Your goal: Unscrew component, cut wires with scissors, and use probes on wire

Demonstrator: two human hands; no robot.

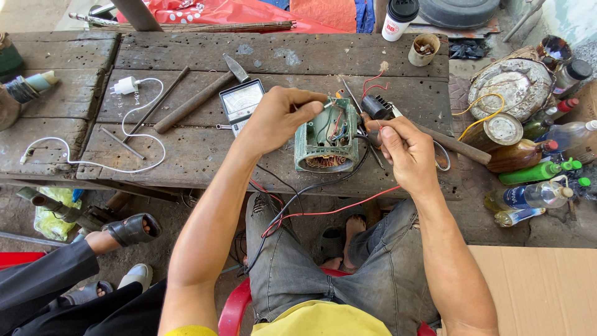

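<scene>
Both hands flank the green motor housing: left hand pinches its top wiring, right hand grips a probe just beside it.

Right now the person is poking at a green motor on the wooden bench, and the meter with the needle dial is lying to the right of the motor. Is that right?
Almost. The green motor does sit on the wooden bench, with the left hand and the right hand on either side of it. But the meter lies to the left of the motor, behind the left hand, not to its right. The head view shows it.
</scene>
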